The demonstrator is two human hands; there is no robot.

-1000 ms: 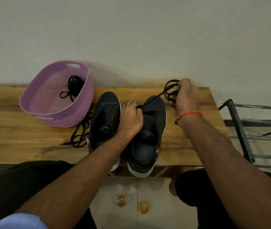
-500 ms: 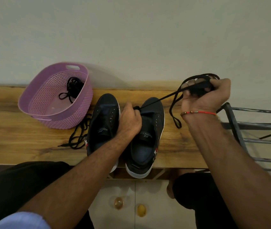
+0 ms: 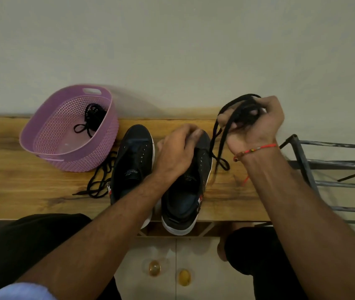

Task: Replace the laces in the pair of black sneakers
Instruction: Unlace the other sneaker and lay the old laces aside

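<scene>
Pair of black canvas sneakers with white soles, side by side on wooden bench (image 3: pixel 9 182), toes toward wall. Left sneaker (image 3: pixel 132 161) totally unlaced, bare eyelets showing, logo on tongue. Right sneaker (image 3: pixel 185 191) partly under left hand (image 3: pixel 177 152), fingers curled down at eyelet area, can't tell what they pinch. Right hand (image 3: pixel 254 124) raised just right of it, fingers curled round bunched black flat lace (image 3: pixel 221 148), loops dangling to bench. Another loose black lace (image 3: pixel 98 182) lying left of sneakers, beside purple perforated plastic basket (image 3: pixel 48 152) with bundled black lace (image 3: pixel 92 119) inside.
</scene>
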